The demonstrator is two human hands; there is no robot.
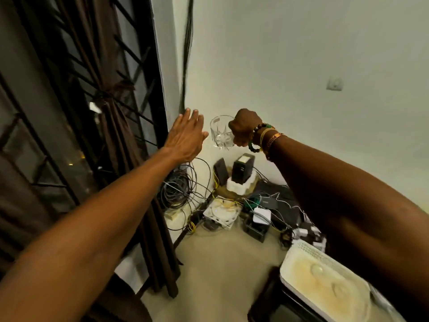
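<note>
Cables [181, 189] clutter the pale floor [220, 263] corner; right grip [243, 129] holds a glass [220, 134], left grip [186, 140] spread wide.

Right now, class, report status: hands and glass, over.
Right hand grips glass, held up. Left hand open beside it. Cables on floor below.

dim warm indoor light | soft motion blur | fisheye-bent edges

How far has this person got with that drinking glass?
Done: the glass is off any surface, gripped by the right hand. In hand: the left hand, fingers straight, reaches toward it, not quite touching. Left: probably passing it over or setting it down.
</note>
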